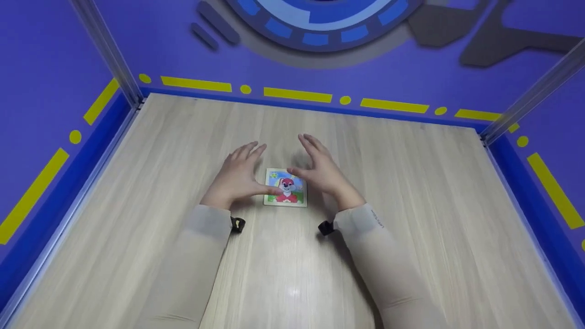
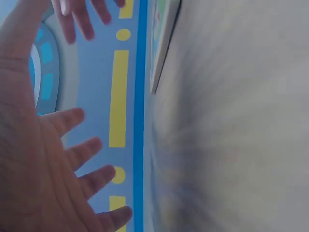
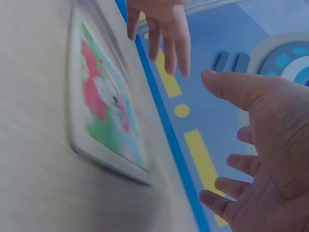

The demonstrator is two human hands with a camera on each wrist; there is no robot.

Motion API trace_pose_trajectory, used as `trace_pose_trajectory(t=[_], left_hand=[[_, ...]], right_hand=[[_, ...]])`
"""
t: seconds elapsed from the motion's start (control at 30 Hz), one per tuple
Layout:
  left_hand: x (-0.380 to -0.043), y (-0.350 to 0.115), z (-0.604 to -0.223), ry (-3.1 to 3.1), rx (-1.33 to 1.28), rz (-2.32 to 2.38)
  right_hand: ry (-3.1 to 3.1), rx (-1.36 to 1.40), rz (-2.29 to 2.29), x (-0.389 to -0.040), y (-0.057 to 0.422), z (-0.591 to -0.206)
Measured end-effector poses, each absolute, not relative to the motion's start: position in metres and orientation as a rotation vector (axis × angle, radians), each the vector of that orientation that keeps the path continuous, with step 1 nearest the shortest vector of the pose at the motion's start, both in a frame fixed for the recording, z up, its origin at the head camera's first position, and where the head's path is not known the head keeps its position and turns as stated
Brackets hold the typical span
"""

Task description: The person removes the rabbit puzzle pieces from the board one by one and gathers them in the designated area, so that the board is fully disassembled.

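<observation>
A small square picture board [image 1: 292, 198] lies flat on the wooden table [image 1: 292, 265]; a red and white cartoon animal is printed on it, inside a pale border. My left hand [image 1: 237, 178] hovers at its left side, fingers spread, the thumb over the picture in the head view. On the other side is my right hand [image 1: 323, 171], its thumb near the board's upper right corner. Both wrist views show spread fingers with nothing between them. In the right wrist view the board [image 3: 108, 101] is apart from the right hand [image 3: 270, 140].
Blue-purple panels with yellow dashes [image 1: 297, 94] enclose the table at the back and both sides. Metal posts [image 1: 112, 55] stand at the back corners. Each wrist carries a small black device [image 1: 326, 227].
</observation>
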State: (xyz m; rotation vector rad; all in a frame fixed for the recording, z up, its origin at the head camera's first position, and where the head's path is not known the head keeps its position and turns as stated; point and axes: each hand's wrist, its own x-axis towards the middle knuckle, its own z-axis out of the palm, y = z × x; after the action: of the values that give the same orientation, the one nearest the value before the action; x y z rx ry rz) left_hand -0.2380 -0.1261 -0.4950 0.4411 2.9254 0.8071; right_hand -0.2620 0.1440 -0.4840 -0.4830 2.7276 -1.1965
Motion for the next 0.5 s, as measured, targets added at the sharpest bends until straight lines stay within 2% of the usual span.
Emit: trace_pose_trajectory(t=[0.3,0.5], left_hand=[[-0.235,-0.124,-0.507,2.873,0.533,0.690],[-0.234,-0.120,-0.506,2.845,0.550,0.672]], right_hand=[[2.666,-0.588,-1.193,-0.259,0.130,-0.514],[2.720,-0.718,-0.982,-0.252,0.120,-0.521]])
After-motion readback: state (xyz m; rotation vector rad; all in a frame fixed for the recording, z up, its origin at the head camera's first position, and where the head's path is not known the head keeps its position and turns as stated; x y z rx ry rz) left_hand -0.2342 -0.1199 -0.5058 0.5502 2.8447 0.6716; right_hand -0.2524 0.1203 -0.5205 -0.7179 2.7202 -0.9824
